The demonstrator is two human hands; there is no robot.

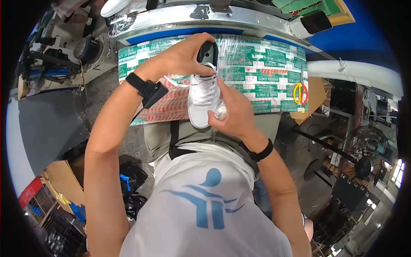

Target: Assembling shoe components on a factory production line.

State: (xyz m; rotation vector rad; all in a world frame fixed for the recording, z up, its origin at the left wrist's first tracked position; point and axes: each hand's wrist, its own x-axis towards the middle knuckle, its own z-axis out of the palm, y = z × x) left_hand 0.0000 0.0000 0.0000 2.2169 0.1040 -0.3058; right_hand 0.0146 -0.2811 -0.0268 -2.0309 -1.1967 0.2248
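The left hand (pixel 177 58) is gripping that white lace-up sneaker (pixel 200 105) around its collar! Right hand (pixel 238 110) clutches a white wad (pixel 221 112) beside the toe

- White T-shirt (pixel 171 222), hem bunched
- Stylised blue figure (pixel 217 214) printed on the T-shirt
- Olive-grey trousers (pixel 158 135) beyond the T-shirt, with black strap (pixel 174 136)
- Upper left of the T-shirt: black wristband (pixel 136 83), boxy module (pixel 155 95), thin dark cable (pixel 139 112)
- Upper right of the T-shirt: plain black wristband (pixel 262 152)
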